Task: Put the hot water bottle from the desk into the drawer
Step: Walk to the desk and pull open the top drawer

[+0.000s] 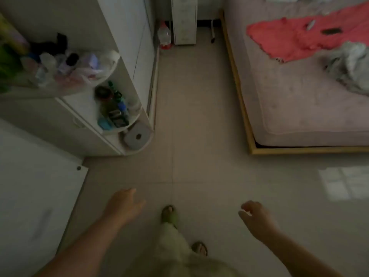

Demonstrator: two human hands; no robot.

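My left hand (124, 204) hangs over the tiled floor with fingers apart and nothing in it. My right hand (257, 216) is also free, its fingers loosely curled and apart, holding nothing. Neither the hot water bottle nor a desk can be made out. A white cabinet front (30, 186) with a small round knob (79, 168) stands at the lower left; I cannot tell whether it is a drawer. The picture is dim and blurred.
White corner shelves (137, 116) crowded with bottles and bags stand at the left. A bed (299, 96) with a red cloth (289, 39) fills the right. A narrow white drawer unit (184, 21) and a plastic jug (164, 36) stand at the far wall. My feet in green slippers (169, 215) are on the floor.
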